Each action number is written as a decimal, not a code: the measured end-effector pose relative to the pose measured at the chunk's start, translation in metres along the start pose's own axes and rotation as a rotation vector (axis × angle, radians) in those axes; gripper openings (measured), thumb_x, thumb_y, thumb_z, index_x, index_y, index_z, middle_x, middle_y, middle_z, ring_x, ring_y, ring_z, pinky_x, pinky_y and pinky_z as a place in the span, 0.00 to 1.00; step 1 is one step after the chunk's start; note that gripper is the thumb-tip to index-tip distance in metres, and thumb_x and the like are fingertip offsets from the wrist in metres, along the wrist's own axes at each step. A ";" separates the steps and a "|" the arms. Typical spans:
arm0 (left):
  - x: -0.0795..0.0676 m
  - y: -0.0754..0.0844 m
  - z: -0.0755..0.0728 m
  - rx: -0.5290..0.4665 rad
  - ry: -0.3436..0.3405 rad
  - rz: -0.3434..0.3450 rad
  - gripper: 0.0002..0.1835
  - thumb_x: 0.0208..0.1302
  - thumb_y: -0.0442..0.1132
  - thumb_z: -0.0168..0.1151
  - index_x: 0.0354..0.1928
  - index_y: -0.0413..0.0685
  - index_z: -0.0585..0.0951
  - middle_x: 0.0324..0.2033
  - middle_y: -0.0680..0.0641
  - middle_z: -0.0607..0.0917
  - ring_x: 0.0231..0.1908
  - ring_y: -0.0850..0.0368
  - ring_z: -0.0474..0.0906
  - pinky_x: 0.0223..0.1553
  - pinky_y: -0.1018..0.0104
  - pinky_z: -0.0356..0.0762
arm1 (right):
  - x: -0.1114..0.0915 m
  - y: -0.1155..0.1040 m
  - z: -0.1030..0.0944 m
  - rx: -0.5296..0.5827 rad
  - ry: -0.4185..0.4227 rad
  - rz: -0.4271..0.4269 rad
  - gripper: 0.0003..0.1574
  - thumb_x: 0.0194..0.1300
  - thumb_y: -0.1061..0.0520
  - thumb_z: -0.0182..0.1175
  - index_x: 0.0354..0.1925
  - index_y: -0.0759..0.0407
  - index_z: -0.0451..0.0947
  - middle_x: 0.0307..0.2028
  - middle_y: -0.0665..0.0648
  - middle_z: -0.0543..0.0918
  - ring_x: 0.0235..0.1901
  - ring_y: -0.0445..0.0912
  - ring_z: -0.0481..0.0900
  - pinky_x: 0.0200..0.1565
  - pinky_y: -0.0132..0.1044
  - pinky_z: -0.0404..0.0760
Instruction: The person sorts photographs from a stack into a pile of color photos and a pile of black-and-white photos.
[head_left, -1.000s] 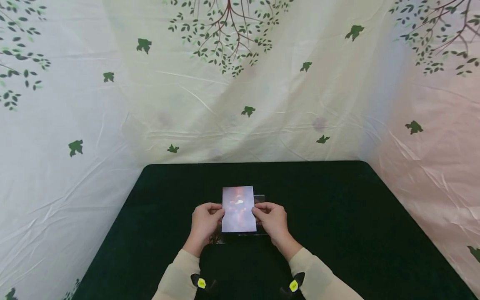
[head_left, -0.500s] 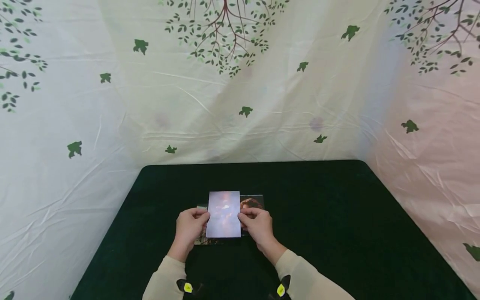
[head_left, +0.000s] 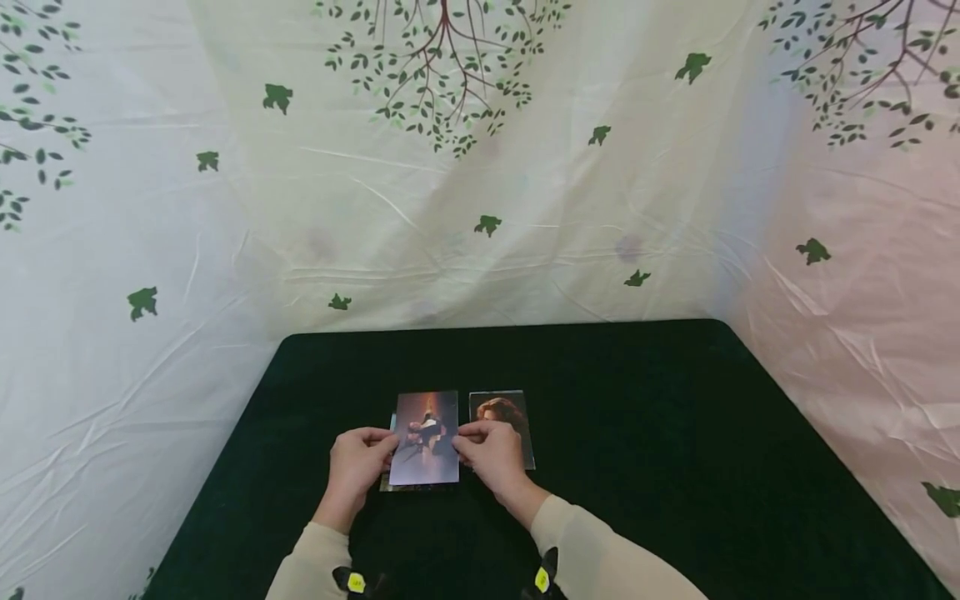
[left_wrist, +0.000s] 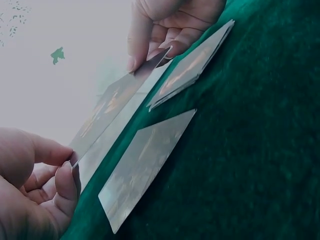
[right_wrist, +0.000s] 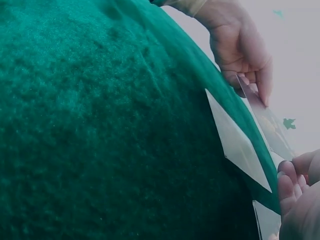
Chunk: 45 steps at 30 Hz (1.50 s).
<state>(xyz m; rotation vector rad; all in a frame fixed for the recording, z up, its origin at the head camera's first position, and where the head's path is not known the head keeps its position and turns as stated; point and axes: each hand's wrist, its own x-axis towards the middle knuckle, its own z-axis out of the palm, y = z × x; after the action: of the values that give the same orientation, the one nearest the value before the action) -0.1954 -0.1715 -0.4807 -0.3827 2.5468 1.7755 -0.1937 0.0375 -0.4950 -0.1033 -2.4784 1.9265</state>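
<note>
Between both hands a glossy picture card (head_left: 426, 437) with a lilac, figure-like print is held up, tilted, above the table. My left hand (head_left: 358, 467) pinches its left edge between thumb and fingers, and my right hand (head_left: 495, 458) pinches the right edge the same way. Under it lies another card (left_wrist: 147, 167), mostly covered in the head view, with only its left and lower edges showing there. To the right is a small stack of cards (left_wrist: 192, 67), its top one a dark portrait with reddish hair; my right hand partly hides it in the head view.
A dark green cloth covers the table (head_left: 637, 433). Behind and to the sides hangs a pale curtain (head_left: 405, 233) printed with leaves and branches. The table's back edge runs along the curtain's foot.
Both hands have carried the picture card leftward and slightly nearer, from over the gap by the stack to over the left card. The portrait on the stack has come into view; glare on the held card has faded.
</note>
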 end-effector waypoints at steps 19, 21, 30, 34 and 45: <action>0.012 -0.017 -0.018 0.097 -0.020 0.000 0.11 0.64 0.39 0.62 0.41 0.38 0.84 0.31 0.44 0.82 0.27 0.56 0.77 0.28 0.64 0.79 | 0.002 0.000 0.024 -0.207 -0.032 -0.063 0.10 0.57 0.58 0.69 0.39 0.58 0.86 0.24 0.44 0.84 0.22 0.35 0.81 0.29 0.33 0.80; 0.014 -0.019 -0.019 0.102 -0.017 0.007 0.11 0.64 0.39 0.63 0.41 0.38 0.84 0.30 0.45 0.83 0.26 0.56 0.77 0.28 0.64 0.79 | 0.003 0.000 0.026 -0.238 -0.021 -0.068 0.09 0.57 0.57 0.69 0.38 0.57 0.86 0.23 0.43 0.83 0.21 0.34 0.80 0.39 0.38 0.79; 0.022 -0.024 -0.017 0.139 0.002 0.008 0.10 0.63 0.38 0.64 0.39 0.38 0.85 0.30 0.45 0.83 0.25 0.57 0.77 0.27 0.64 0.78 | 0.004 0.003 0.036 -0.300 0.021 -0.075 0.08 0.56 0.59 0.69 0.37 0.58 0.86 0.23 0.44 0.82 0.20 0.34 0.78 0.24 0.30 0.77; 0.024 -0.026 -0.016 0.169 0.002 0.011 0.09 0.63 0.39 0.64 0.38 0.39 0.86 0.30 0.45 0.83 0.25 0.56 0.76 0.26 0.64 0.76 | 0.005 0.004 0.038 -0.360 0.035 -0.101 0.08 0.56 0.59 0.69 0.37 0.57 0.86 0.23 0.44 0.82 0.20 0.33 0.77 0.24 0.28 0.76; 0.028 -0.028 -0.015 0.209 -0.013 0.025 0.09 0.62 0.40 0.64 0.36 0.41 0.86 0.29 0.47 0.83 0.26 0.56 0.76 0.26 0.64 0.73 | 0.008 0.005 0.037 -0.407 0.054 -0.136 0.07 0.55 0.59 0.70 0.35 0.58 0.87 0.26 0.46 0.84 0.24 0.33 0.77 0.28 0.31 0.77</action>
<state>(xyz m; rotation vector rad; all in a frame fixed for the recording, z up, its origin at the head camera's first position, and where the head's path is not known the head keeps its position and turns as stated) -0.2149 -0.1995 -0.5057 -0.3321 2.7035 1.4926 -0.2031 0.0031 -0.5094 0.0136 -2.7201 1.3315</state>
